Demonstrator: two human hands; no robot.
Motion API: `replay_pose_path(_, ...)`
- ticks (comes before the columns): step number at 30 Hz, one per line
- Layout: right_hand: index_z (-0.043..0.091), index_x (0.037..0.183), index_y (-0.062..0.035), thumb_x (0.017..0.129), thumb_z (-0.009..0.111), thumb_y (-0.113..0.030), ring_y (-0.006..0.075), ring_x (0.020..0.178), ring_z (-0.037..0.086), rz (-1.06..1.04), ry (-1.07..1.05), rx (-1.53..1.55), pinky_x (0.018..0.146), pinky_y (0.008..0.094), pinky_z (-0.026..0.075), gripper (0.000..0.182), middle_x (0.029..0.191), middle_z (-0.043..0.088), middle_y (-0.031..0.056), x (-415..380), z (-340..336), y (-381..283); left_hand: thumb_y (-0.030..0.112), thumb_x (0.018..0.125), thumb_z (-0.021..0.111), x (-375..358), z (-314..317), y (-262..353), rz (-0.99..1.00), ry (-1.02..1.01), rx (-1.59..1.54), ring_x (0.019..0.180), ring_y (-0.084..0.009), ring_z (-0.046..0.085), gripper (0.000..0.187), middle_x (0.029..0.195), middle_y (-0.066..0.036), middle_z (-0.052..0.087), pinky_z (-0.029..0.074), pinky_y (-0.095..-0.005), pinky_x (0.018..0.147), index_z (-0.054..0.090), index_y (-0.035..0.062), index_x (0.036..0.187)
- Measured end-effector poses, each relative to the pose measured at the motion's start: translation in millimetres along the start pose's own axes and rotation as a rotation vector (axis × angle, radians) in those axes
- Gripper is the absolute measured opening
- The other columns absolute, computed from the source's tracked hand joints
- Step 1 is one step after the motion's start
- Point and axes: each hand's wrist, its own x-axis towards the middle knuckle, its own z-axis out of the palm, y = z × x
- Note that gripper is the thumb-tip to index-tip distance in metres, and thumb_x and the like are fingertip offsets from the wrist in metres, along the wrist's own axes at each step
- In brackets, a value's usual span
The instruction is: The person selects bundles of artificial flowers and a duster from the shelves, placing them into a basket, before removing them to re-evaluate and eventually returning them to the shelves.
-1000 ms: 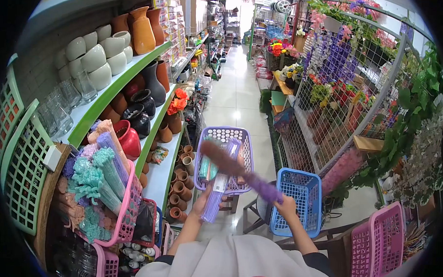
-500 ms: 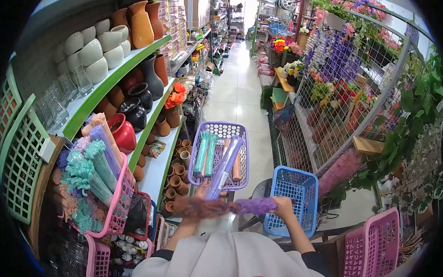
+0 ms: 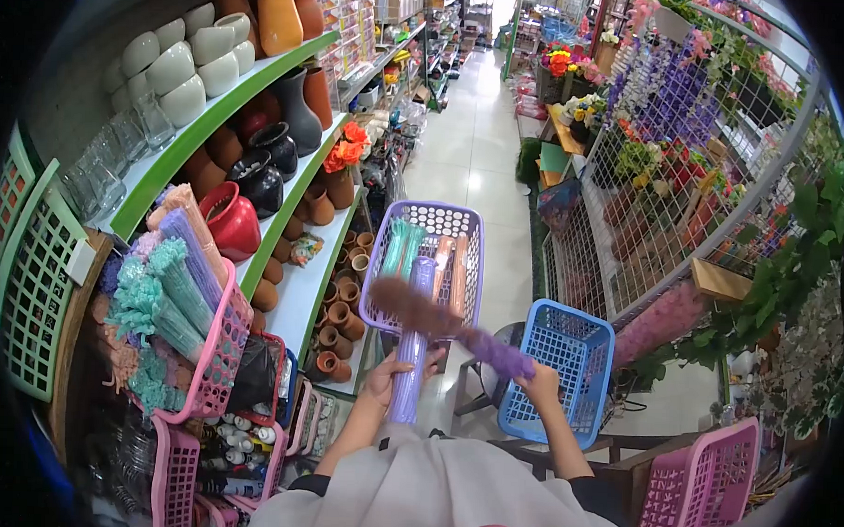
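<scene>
My left hand [image 3: 383, 381] is wrapped round a long lavender bundle [image 3: 406, 388] in a clear plastic sleeve, its far end over the near rim of a purple basket. My right hand [image 3: 540, 387] grips the purple end of a fluffy duster [image 3: 411, 307]; its brown head is smeared by motion and passes across the bundle. In the purple basket [image 3: 479, 265] lie teal bundles [image 3: 401, 244] on the left and peach-orange bundles [image 3: 458, 265] on the right. A blue basket [image 3: 608, 363] stands beside my right hand.
To the left, a pink basket [image 3: 216, 368] holds teal, lavender and peach bundles near shelves of pots, with a red vase [image 3: 230, 221]. At right are a wire rack [image 3: 671, 189] of artificial flowers and another pink basket [image 3: 703, 478]. A tiled aisle [image 3: 458, 153] runs ahead.
The lavender bundle has come nearer to me and stands more in line with my body. The duster has swung from level to slanting, its brown head now farther forward. The view has shifted slightly.
</scene>
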Motion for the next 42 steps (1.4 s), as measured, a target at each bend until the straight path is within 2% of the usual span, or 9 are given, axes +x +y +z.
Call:
replay_pose_path(5, 0.064, 0.086, -0.0103, 0.062, 0.074, -0.038, 0.0329, 0.059, 0.060, 0.072, -0.054, 0.095, 0.054, 0.0416, 0.047, 0.038, 0.064, 0.061, 0.0131, 4, 11, -8, 0.012, 0.084, 0.049, 2, -2, 19, 0.015, -0.019, 0.109, 0.093, -0.0252, 0.057, 0.053, 0.131, -0.016, 0.045, 0.051, -0.0369, 0.080, 0.033, -0.0007, 0.133)
replay_pose_path(7, 0.064, 0.085, -0.0109, 0.061, 0.074, -0.034, 0.0329, 0.060, 0.060, -0.309, -0.297, 0.062, 0.055, 0.0411, 0.047, 0.035, 0.065, 0.062, 0.0128, 6, 14, 0, 0.031, 0.092, 0.039, 6, -6, 33, -0.048, -0.014, 0.055, 0.088, -0.0221, 0.059, 0.053, 0.128, -0.017, 0.048, 0.053, -0.0369, 0.075, 0.032, -0.0004, 0.134)
replay_pose_path(13, 0.065, 0.087, -0.0098, 0.067, 0.070, -0.037, 0.0360, 0.067, 0.061, 0.121, -0.152, 0.028, 0.059, 0.0423, 0.048, 0.034, 0.072, 0.063, 0.0152, 57, 35, -29, 0.023, 0.091, 0.048, 35, -60, 60, -0.059, 0.110, 0.246, 0.097, -0.0261, 0.060, 0.055, 0.118, -0.012, 0.054, 0.052, -0.0411, 0.082, 0.025, 0.0121, 0.140)
replay_pose_path(16, 0.065, 0.093, -0.0077, 0.077, 0.059, -0.045, 0.0404, 0.070, 0.061, 0.479, -0.064, -0.084, 0.063, 0.0475, 0.047, 0.041, 0.075, 0.063, 0.0210, 96, 56, -44, 0.030, 0.088, 0.055, 49, -58, 81, -0.021, 0.036, 0.165, 0.085, -0.0245, 0.057, 0.067, 0.115, -0.019, 0.051, 0.051, -0.0340, 0.065, 0.016, 0.0242, 0.144)
replay_pose_path(24, 0.060, 0.087, -0.0021, 0.076, 0.063, -0.041, 0.0394, 0.072, 0.061, 0.433, -0.104, -0.138, 0.065, 0.0481, 0.047, 0.041, 0.074, 0.063, 0.0211, 144, 145, -64, 0.020, 0.086, 0.059, 107, -84, 146, 0.022, 0.176, 0.232, 0.088, -0.0235, 0.053, 0.073, 0.134, -0.017, 0.036, 0.049, -0.0307, 0.065, 0.014, 0.0288, 0.142)
replay_pose_path(33, 0.057, 0.101, -0.0024, 0.074, 0.066, -0.036, 0.0320, 0.099, 0.049, 0.361, -0.038, -0.447, 0.079, 0.0446, 0.039, 0.044, 0.100, 0.052, 0.0155, 151, 143, -109, 0.009, 0.086, 0.056, 122, -66, 164, 0.001, 0.195, 0.426, 0.089, -0.0221, 0.056, 0.072, 0.127, -0.013, 0.040, 0.051, -0.0289, 0.066, 0.015, 0.0260, 0.143)
replay_pose_path(37, 0.055, 0.108, -0.0024, 0.082, 0.061, -0.034, 0.0273, 0.099, 0.052, 0.136, -0.005, -0.099, 0.083, 0.0403, 0.040, 0.041, 0.103, 0.055, 0.0127, 165, 142, -135, 0.010, 0.087, 0.057, 105, -25, 151, 0.078, 0.158, 0.645, 0.083, -0.0130, 0.054, 0.071, 0.116, -0.006, 0.045, 0.050, -0.0253, 0.066, 0.017, 0.0247, 0.143)
replay_pose_path(40, 0.052, 0.116, -0.0043, 0.095, 0.046, -0.026, 0.0086, 0.073, 0.051, 0.184, -0.248, 0.980, 0.064, 0.0195, 0.041, 0.031, 0.098, 0.055, 0.0025, 184, 130, -167, 0.008, 0.083, 0.062, 84, -17, 140, 0.130, 0.090, 0.846, 0.109, -0.0184, 0.047, 0.077, 0.130, -0.009, 0.036, 0.047, -0.0296, 0.083, 0.015, 0.0181, 0.144)
replay_pose_path(42, 0.045, 0.124, -0.0067, 0.093, 0.047, -0.033, 0.0116, 0.076, 0.052, 0.323, -0.340, 1.335, 0.068, 0.0234, 0.044, 0.041, 0.098, 0.055, 0.0030, 193, 138, -163, 0.003, 0.077, 0.067, 66, -10, 132, 0.189, 0.048, 1.109, 0.131, -0.0201, 0.025, 0.087, 0.141, -0.012, 0.026, 0.029, -0.0328, 0.104, 0.012, 0.0138, 0.143)
